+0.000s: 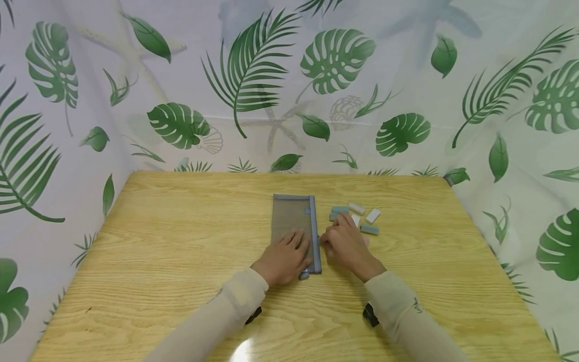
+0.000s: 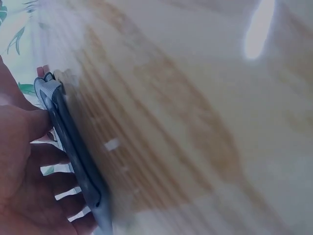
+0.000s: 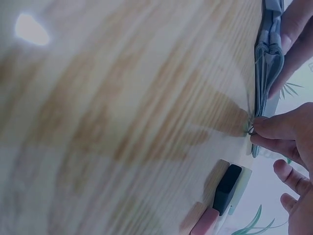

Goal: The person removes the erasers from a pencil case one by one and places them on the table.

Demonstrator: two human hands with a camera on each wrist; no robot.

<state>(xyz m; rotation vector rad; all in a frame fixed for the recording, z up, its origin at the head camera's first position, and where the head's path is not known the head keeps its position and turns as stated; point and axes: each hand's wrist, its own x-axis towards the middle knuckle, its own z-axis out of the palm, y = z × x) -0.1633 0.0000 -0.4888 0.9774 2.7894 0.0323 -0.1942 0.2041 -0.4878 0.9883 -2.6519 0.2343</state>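
Note:
A flat mesh zip pouch (image 1: pixel 289 216) with blue-grey trim lies on the wooden table, its zipped edge facing right. My left hand (image 1: pixel 286 256) rests on the lower part of it, fingers extended over the mesh. In the left wrist view, the thumb and fingers lie along the pouch (image 2: pixel 73 142). At the right edge, my right hand (image 1: pixel 347 246) pinches the small zipper pull (image 3: pixel 251 130) between thumb and forefinger. The other right fingers stay loosely bent. The pouch's folded end (image 3: pixel 269 54) bulges slightly in the right wrist view.
Several small eraser-like blocks lie beyond and beside my right hand, including a white block (image 1: pixel 373 215), a blue-grey block (image 1: pixel 370 230) and a teal block (image 1: pixel 340 209). A pink block (image 3: pixel 205 223) is partly covered by that hand in the head view. Leaf-print cloth (image 1: pixel 253 141) surrounds the table.

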